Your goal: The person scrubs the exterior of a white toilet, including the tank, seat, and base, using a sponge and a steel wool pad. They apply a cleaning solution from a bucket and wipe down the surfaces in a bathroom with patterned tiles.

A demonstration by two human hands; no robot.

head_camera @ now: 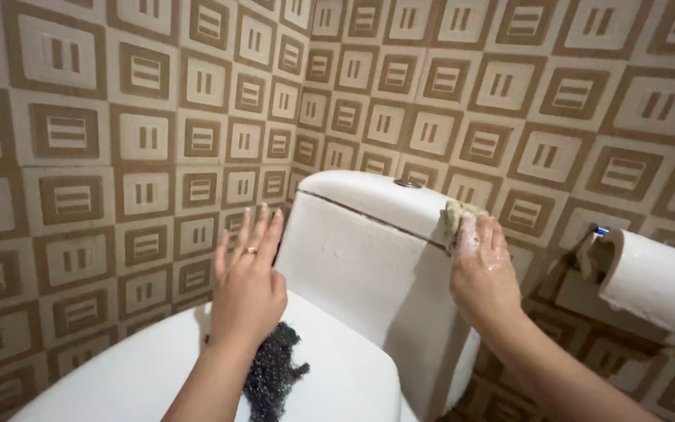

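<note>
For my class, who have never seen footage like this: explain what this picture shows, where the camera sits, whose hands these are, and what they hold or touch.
The single picture comes from a camera worn on a person's head, looking down at their own bare hands. The right hand, soapy, presses a yellow-green sponge against the white ceramic toilet tank. The left hand, fingers spread and wearing a ring, holds nothing and hovers near the tank's left edge. A dark wire scouring pad lies on the closed white toilet lid. A white paper roll hangs on the patterned brown tiled wall.

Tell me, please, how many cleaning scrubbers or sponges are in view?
2: a yellowish sponge pressed by the right hand against the toilet tank, and a dark scouring pad on the toilet lid, partly hidden under the left hand.
</note>
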